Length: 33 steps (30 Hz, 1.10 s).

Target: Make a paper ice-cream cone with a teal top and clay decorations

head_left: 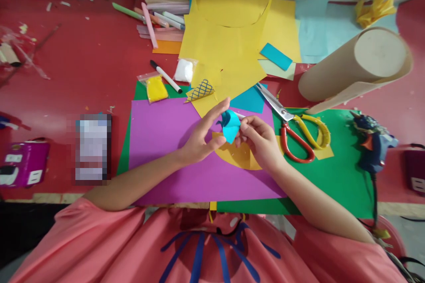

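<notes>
Blue curled paper held up over the purple sheet | right hand: thumb and forefinger pinched on the paper's right edge, other fingers curled | left hand: spread wide, thumb and fingers apart at its left side, contact unclear | orange-yellow cutout beneath, scissors to the right
</notes>
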Each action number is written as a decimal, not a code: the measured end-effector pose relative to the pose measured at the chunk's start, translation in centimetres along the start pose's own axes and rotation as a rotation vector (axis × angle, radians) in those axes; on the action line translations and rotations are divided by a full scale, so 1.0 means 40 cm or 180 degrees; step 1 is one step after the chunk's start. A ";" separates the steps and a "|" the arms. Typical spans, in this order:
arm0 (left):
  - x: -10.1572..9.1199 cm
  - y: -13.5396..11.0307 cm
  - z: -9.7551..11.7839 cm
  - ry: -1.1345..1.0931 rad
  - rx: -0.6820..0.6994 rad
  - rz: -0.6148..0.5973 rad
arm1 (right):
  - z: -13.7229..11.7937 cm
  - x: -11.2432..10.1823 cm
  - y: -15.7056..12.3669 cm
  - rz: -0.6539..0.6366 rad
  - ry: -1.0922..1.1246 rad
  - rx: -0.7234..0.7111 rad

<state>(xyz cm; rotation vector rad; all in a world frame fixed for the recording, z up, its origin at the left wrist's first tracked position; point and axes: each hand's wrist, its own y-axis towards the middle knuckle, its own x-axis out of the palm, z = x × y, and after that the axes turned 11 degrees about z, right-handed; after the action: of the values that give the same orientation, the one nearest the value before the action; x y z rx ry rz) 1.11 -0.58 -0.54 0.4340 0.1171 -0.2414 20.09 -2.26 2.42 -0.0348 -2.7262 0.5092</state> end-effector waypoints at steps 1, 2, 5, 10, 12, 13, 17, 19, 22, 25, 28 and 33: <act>-0.003 0.000 0.001 0.0128 0.0129 -0.0093 | 0.000 0.000 0.002 -0.0079 0.0105 0.0163; -0.006 0.001 0.001 0.0278 0.0246 -0.0164 | 0.000 0.000 0.004 -0.0150 0.0190 0.0308; -0.010 0.003 -0.002 0.0688 0.0491 -0.0146 | 0.000 0.001 0.010 -0.0280 0.0339 0.0579; -0.004 0.005 -0.004 0.0675 0.0697 0.0128 | 0.009 -0.001 0.010 -0.0490 0.0362 0.0774; 0.000 0.005 0.002 0.0673 0.0768 0.0101 | 0.012 -0.004 0.009 -0.0630 0.0383 0.1030; 0.001 0.005 0.007 0.0692 0.0808 0.0091 | 0.012 -0.006 0.010 -0.0711 0.0405 0.1198; 0.000 0.002 0.023 0.0739 0.1036 0.0101 | 0.008 -0.013 0.017 -0.0979 0.0484 0.1841; 0.000 -0.001 0.026 0.0708 0.1026 0.0095 | 0.005 -0.013 0.019 -0.1080 0.0453 0.2096; 0.003 -0.006 0.024 0.0526 0.0195 0.0269 | 0.005 -0.007 0.012 -0.0889 0.0302 0.1680; 0.010 -0.001 0.019 0.0129 -0.0948 0.0683 | 0.015 -0.002 -0.004 -0.0362 -0.0388 0.0222; 0.018 0.010 0.017 -0.0358 -0.1498 0.0706 | 0.030 -0.006 -0.015 -0.0129 -0.1535 -0.1299; 0.028 0.015 0.023 -0.0684 -0.1811 0.0331 | 0.038 -0.017 -0.021 -0.0155 -0.2542 -0.2526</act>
<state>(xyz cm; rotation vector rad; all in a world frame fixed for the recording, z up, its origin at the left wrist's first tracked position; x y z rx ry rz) 2.41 -0.66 0.36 -0.1523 -0.0496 -0.1418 20.20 -3.62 1.15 0.0416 -3.4840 -0.7683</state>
